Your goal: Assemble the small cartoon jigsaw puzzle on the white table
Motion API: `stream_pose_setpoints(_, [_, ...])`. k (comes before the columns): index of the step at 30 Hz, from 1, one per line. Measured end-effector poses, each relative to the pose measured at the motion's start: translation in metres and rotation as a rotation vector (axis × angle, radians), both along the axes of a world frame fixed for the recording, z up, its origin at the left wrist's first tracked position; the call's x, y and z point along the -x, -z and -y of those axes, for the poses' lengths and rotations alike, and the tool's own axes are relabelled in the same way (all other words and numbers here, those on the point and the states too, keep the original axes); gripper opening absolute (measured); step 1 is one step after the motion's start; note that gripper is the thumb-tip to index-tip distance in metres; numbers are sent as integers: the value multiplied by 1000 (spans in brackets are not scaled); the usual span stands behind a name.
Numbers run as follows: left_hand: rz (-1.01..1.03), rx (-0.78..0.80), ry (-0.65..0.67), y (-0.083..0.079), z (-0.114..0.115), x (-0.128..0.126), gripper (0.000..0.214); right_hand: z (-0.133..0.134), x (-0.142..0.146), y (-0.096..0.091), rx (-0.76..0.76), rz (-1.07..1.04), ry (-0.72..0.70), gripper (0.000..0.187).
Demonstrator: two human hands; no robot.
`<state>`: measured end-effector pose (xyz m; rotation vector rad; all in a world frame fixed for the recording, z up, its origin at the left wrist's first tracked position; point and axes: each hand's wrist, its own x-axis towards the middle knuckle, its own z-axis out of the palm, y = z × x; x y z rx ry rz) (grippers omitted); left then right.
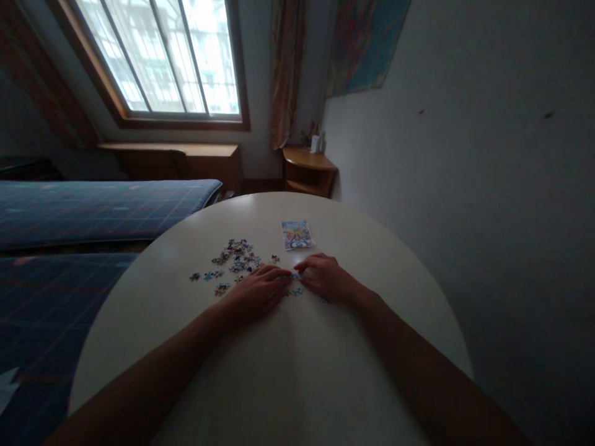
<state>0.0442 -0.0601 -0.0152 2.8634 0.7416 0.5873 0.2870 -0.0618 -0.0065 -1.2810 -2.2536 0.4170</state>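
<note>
Small jigsaw puzzle pieces [294, 277] lie on the round table between my hands, in blue and pale tones. My left hand [263, 288] rests low on the tabletop, its fingers closed together with the tips on these pieces. From the other side, my right hand [329, 278] curls with thumb and index finger at the right edge of the same pieces. A few joined pieces [294, 292] lie just below the fingertips. One more piece [324, 301] shows partly under my right hand. Fingers hide part of what is held.
A loose pile of jigsaw pieces [237, 251] spreads left of my hands. Beyond them lies a small printed picture sheet [297, 235]. The round white table [372, 248] stands near a wall on the right. A bed with a blue plaid cover [106, 207] is at the left.
</note>
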Motion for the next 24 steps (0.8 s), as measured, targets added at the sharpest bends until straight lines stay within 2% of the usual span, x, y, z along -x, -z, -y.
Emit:
stream_pose_setpoints(9, [-30,-53,7,3,-1,0,30,3,2,-4,-6,26,27,25])
stream_pose_setpoints(18, [-55,-47,22,-2,0,-2,32,2,2,-4,-5,25,25,21])
stream_pose_setpoints(24, [-40,-29,25,3,-3,0,35,7,2,-4,-107,198,-46,21])
